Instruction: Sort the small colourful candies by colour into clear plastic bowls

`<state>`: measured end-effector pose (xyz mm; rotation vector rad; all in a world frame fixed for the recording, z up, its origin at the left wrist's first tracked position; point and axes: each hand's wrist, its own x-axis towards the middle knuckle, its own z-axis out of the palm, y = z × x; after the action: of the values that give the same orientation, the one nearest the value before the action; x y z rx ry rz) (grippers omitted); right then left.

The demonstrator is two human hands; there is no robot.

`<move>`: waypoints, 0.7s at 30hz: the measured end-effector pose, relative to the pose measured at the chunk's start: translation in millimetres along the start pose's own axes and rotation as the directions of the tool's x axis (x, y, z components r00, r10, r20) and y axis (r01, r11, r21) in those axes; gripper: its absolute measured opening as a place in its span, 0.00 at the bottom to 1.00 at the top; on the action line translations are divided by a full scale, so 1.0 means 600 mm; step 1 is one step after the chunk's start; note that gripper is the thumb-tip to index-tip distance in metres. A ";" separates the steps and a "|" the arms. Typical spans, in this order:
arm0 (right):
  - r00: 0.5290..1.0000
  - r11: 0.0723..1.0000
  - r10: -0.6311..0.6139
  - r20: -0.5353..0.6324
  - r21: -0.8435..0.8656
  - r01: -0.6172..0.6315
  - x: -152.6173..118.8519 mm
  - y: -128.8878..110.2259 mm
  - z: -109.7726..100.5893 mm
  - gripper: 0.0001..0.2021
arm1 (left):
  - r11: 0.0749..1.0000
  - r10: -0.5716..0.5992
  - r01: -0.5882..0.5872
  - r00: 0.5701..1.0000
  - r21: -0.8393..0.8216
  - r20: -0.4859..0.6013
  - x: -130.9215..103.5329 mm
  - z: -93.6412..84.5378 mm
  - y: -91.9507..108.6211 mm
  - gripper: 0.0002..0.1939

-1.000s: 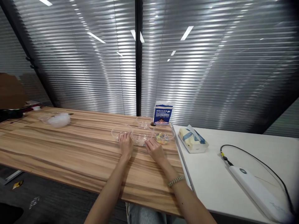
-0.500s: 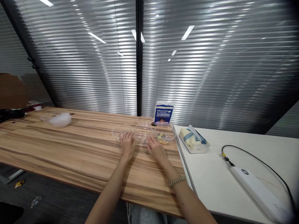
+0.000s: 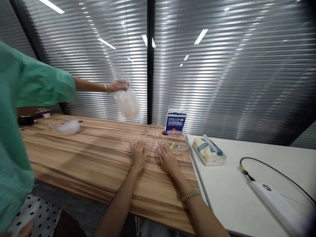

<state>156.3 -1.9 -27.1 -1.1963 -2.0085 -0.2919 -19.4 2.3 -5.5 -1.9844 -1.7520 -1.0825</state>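
Note:
Several clear round bowls stand grouped on the wooden table. My left hand lies palm down, fingers spread, at the near edge of the left bowl and the middle bowl. My right hand rests flat with fingers apart between the middle bowl and the right bowl, which has small yellow and blue pieces in it. Neither hand holds anything. Behind the middle bowl is another clear bowl.
A person in a green sleeve reaches in from the left, holding a clear bag over the table. A second bag lies back left. A blue packet stands behind the bowls; a tissue pack and white device are right.
The other person has come into view at the left with a clear bag held up. My hands have stayed beside the bowls. The view has shifted slightly.

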 end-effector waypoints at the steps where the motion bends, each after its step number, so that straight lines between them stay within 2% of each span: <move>1: 1.000 1.000 0.005 0.004 0.003 -0.005 0.000 -0.001 -0.001 0.21 | 1.000 0.003 -0.003 1.000 0.001 0.002 0.000 0.000 0.000 0.19; 7: 0.996 0.998 0.053 0.077 -0.027 -0.051 0.004 -0.009 -0.017 0.21 | 1.000 0.002 -0.002 1.000 0.013 0.003 0.002 -0.002 0.003 0.18; 11: 0.990 0.995 0.090 0.110 -0.045 -0.085 0.005 -0.011 -0.021 0.21 | 1.000 0.021 -0.020 0.999 0.018 -0.038 0.003 0.002 0.001 0.18; 21: 0.996 0.996 0.090 0.003 -0.019 -0.090 0.010 -0.007 -0.018 0.18 | 0.997 0.078 -0.077 0.989 0.016 -0.122 0.005 0.006 0.003 0.17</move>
<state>156.7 -6.0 -14.9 -1.2956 -1.9529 -0.2639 -16.3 6.2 -5.1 -1.9194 -1.6019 -1.1405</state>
